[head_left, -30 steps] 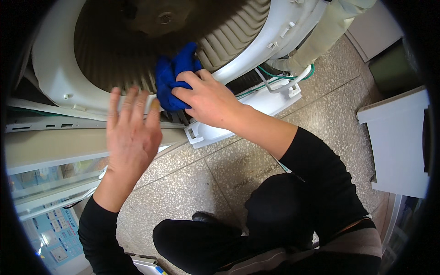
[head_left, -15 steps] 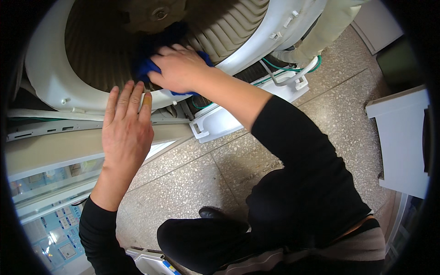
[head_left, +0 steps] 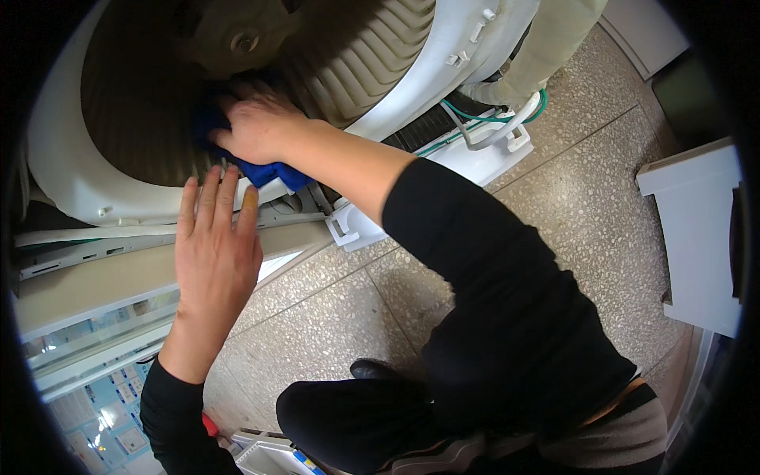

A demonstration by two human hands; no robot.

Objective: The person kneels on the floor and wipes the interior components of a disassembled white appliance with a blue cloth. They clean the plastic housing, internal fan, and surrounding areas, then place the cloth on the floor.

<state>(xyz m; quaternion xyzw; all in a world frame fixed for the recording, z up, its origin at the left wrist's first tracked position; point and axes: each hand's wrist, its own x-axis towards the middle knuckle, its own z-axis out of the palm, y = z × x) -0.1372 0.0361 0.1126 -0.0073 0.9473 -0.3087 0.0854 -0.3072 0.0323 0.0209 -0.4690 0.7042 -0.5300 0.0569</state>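
A large ribbed blower wheel (head_left: pixel 356 59), dusty brown inside, fills the upper left within a round white housing (head_left: pixel 392 107). My right hand (head_left: pixel 265 131) reaches into it and presses a blue cloth (head_left: pixel 277 176) against the lower inner ribs. Its fingertips are partly lost in the cloth and shadow. My left hand (head_left: pixel 215 257) lies flat with fingers stretched out, fingertips at the housing's lower rim beside the cloth. Nothing is held in it.
A white plastic panel (head_left: pixel 499 154) lies below the housing, with a green wire (head_left: pixel 542 107) and a thick wrapped pipe (head_left: pixel 558 47) beside it. A white cabinet-like unit (head_left: pixel 693 237) stands right; a glass-fronted case (head_left: pixel 111 416) stands left. The floor is speckled stone.
My right hand has moved left with the blue cloth along the wheel's inner ribs. My left hand stays flat at the rim, its fingers slightly lower against it. The view has shifted a little.
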